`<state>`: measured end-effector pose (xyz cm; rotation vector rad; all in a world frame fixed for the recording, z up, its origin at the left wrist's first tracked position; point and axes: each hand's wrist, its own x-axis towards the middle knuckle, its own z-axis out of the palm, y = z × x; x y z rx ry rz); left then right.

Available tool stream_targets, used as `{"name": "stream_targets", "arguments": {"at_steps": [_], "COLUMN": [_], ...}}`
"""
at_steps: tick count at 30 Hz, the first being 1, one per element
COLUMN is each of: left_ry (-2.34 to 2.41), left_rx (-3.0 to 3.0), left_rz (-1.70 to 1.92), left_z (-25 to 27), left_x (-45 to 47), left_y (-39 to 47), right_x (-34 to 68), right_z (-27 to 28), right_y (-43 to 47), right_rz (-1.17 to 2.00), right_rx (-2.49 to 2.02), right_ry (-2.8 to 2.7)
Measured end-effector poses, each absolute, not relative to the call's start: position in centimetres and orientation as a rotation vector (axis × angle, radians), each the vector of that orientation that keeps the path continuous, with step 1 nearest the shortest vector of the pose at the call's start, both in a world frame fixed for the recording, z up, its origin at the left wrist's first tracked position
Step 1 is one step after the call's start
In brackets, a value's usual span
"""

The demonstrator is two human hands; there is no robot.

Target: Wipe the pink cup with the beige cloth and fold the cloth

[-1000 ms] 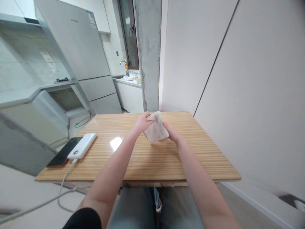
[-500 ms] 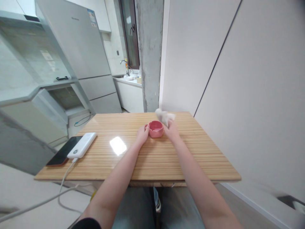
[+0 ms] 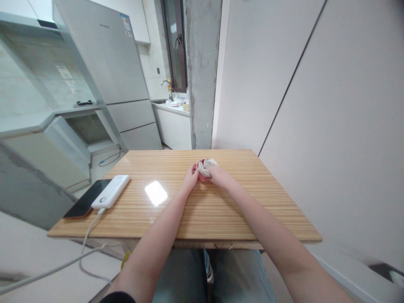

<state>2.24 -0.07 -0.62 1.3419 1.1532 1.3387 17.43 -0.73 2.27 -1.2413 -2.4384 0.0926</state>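
A small round pink ashtray (image 3: 203, 178) sits near the far middle of the wooden table. My left hand (image 3: 191, 176) grips its left side, fingers closed on the rim and wall. In my right hand (image 3: 217, 174) is a crumpled white cloth (image 3: 205, 165), pushed down into the ashtray's opening. The cloth covers most of the inside and part of the far right rim. The fingertips of my right hand are hidden in the cloth.
On the left of the wooden table (image 3: 252, 202), a white power bank (image 3: 112, 191) lies partly over a dark phone (image 3: 85, 200). A white cable (image 3: 91, 227) runs from it off the near edge. A wall (image 3: 315, 126) stands along the right side.
My right hand has brought the cloth from beyond the ashtray's right rim, leftward and down into its opening. My left hand has kept its hold on the ashtray.
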Motion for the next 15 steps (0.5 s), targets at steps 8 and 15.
{"name": "stream_targets", "arguments": {"at_steps": [8,15], "left_ry": [1.049,1.39], "left_rx": [0.971,1.572], "left_rz": [1.379,1.469], "left_z": [-0.4,0.9], "left_x": [3.1,2.4], "left_y": [-0.8,-2.1], "right_x": [17.2,17.1], "right_z": [-0.2,-1.2], "right_y": [-1.6,-1.1], "right_rz": [-0.207,-0.319], "right_rx": [-1.064,-1.23], "right_ry": [-2.329,-2.285]}}
